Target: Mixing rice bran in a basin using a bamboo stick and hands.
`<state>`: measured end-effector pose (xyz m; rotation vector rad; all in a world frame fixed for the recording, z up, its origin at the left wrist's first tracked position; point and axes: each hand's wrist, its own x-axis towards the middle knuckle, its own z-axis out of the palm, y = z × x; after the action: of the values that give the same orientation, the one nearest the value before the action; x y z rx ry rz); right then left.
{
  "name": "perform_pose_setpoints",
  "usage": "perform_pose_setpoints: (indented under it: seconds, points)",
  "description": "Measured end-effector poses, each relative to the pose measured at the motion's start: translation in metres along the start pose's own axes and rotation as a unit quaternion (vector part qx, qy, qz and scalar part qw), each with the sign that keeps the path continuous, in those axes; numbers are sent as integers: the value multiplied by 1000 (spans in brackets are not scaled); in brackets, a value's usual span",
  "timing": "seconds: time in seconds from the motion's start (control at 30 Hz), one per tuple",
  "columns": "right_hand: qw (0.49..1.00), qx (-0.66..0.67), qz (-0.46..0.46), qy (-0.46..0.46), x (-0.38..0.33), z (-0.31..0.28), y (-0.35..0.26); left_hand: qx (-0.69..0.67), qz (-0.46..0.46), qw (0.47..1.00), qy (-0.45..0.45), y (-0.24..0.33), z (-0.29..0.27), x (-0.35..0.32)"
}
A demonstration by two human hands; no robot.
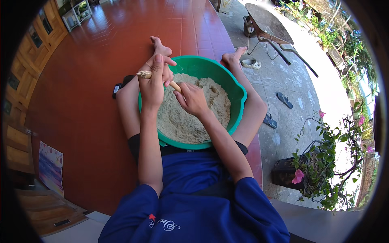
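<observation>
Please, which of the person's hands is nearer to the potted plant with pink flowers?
Right. The right hand is over the green basin, toward the potted plant; the left hand is farther away, near the basin's left edge.

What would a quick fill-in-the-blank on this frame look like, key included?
1. The tub holding pale powder is ____.
2. A wooden stick runs from the left hand to the ____ hand.
3. The person's shirt is dark ____.
4. Dark flip-flops on the grey concrete number ____.

Missing words: green; right; blue; two.
</observation>
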<state>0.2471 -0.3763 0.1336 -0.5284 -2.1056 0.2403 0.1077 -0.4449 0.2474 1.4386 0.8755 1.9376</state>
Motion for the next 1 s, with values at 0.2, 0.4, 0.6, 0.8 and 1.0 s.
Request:
perform_pose_setpoints:
  seconds: [0.2,0.4,0.6,0.8,1.0]
  points:
    - [993,-66,65,79,-3,19,51,183,85,971,-125,-33,39,-9]
    - [978,162,123,-34,-15,35,71,250,91,954,-136,-83,41,-19]
    - [973,103,165,-123,-10,32,57,207,-11,977,-46,-88,21,-13]
    - [969,-20,157,-188,-13,32,33,69,-84,993,35,-76,10,-3]
    - [961,-13,141,-237,-13,34,13,-16,-115,989,92,-91,-45,0]
